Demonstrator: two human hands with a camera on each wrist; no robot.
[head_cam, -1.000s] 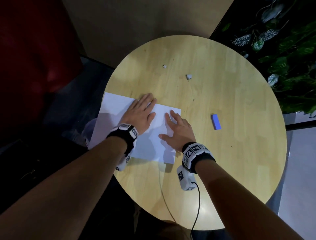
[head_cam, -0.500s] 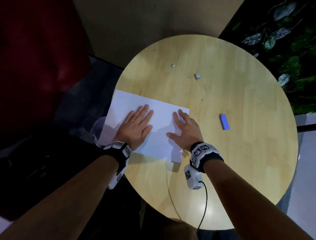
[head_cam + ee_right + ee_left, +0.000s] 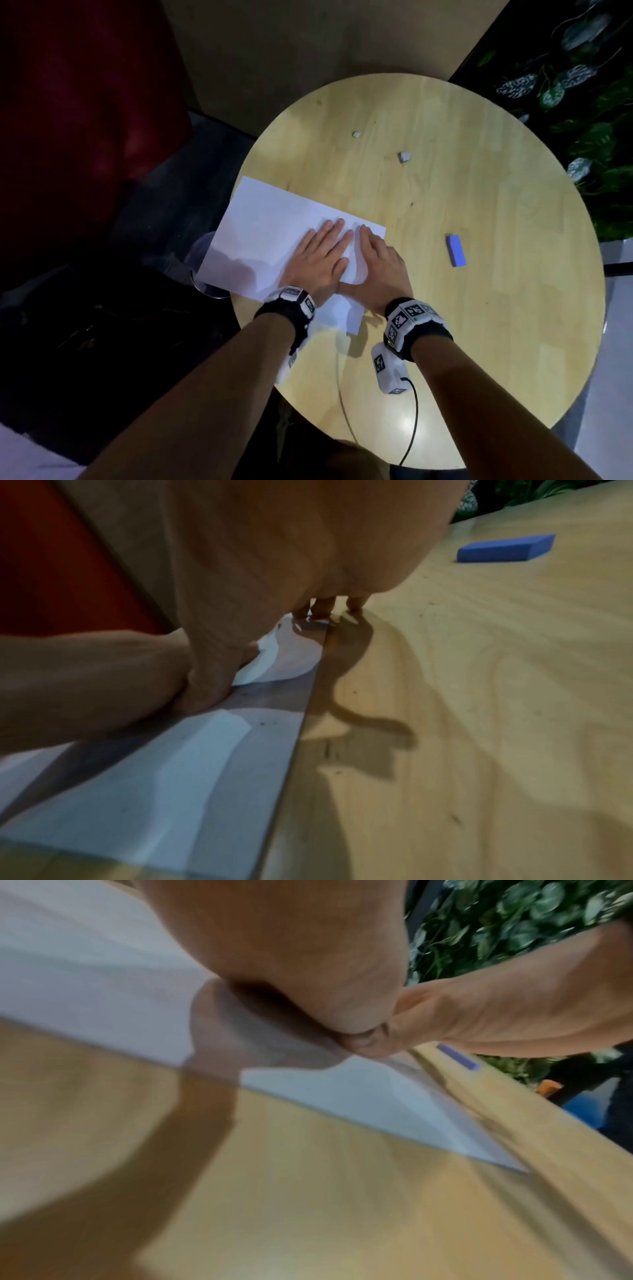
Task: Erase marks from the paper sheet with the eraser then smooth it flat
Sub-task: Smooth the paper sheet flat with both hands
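A white paper sheet (image 3: 270,233) lies on the left part of the round wooden table (image 3: 462,178), its left end overhanging the rim. My left hand (image 3: 322,260) and right hand (image 3: 380,263) press flat on the sheet's right end, side by side, thumbs touching. The right hand's outer fingers reach over the paper's right edge. A blue eraser (image 3: 456,250) lies on the table to the right of both hands, untouched; it also shows as the eraser (image 3: 507,548) in the right wrist view. The paper (image 3: 164,772) shows soft creases there, and the sheet's (image 3: 359,1093) near corner appears in the left wrist view.
Two small grey scraps (image 3: 404,156) (image 3: 356,134) lie on the far part of the table. A white device with a black cable (image 3: 388,371) hangs below my right wrist. Leafy plants (image 3: 582,102) stand beyond the right rim; a round bin (image 3: 202,270) sits under the left edge.
My left hand has slid right across the sheet, from its left-middle part to beside the right hand, until the thumbs meet. The right hand stays at the right edge.
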